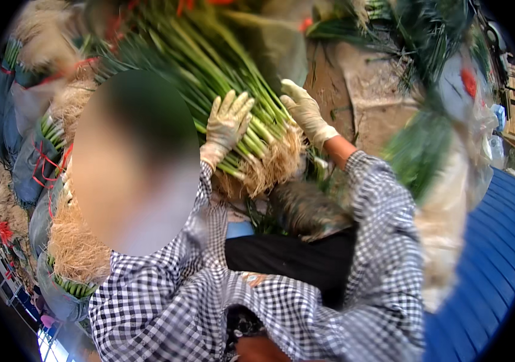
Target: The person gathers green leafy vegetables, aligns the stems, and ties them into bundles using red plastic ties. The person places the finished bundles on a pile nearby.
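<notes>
A broad layer of green onions (239, 90) lies before me, its pale roots (268, 167) towards my lap and its green stalks running up and to the left. My left hand (228, 124), in a cream glove, rests flat on the stalks with its fingers spread. On the right side of the layer is my right hand (305, 111), gloved the same way, its fingertips at the edge of the stalks; its thumb is partly hidden, and I cannot tell whether it grips any.
Wrapped onion bundles (35, 158) with red ties stand along the left. A blurred oval covers part of the left centre. Brown sheeting (375, 90) and loose greens (420, 154) lie to the right, beside a blue ridged surface (479, 262).
</notes>
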Demonstrator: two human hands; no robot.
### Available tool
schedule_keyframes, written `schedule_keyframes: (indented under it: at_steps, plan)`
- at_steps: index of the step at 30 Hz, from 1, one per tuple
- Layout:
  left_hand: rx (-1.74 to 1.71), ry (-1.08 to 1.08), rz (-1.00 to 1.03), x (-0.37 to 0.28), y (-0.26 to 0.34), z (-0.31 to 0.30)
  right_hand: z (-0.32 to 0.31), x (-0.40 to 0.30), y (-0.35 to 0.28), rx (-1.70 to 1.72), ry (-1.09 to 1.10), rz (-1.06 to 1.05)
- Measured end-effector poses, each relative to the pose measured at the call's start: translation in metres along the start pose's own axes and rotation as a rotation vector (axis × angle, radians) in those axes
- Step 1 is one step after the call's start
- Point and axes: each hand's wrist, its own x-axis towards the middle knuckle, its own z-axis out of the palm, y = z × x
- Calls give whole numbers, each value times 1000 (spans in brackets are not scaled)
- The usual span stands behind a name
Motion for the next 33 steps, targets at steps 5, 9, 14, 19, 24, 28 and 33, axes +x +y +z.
schedule_keyframes:
  at_steps: [5, 9, 14, 19, 24, 28, 33]
  plan:
    - [-140, 133, -154, -6, -1, -45, -43, 74, -32, -327, 45, 122]
    - [-412, 373, -511, -76, -9, -64, -51, 140, 58, 9, 285, -197]
    - [-739, 578, -1246, -233, -112, -31, -42, 177, 37, 351, 94, -21]
    - [-541, 624, -1652, -343, -104, -17, 7, 132, 13, 9, 280, -291]
    - [-1066, 677, -1626, -285, -78, -37, -2, 116, -40, 405, 288, -102]
    - [-1495, 398, -1549, -218, -101, -73, -42, 202, -1, 449, 270, -81]
    - [-607, 251, -1533, -250, -122, -42, -20, 188, -24, 703, 373, 5]
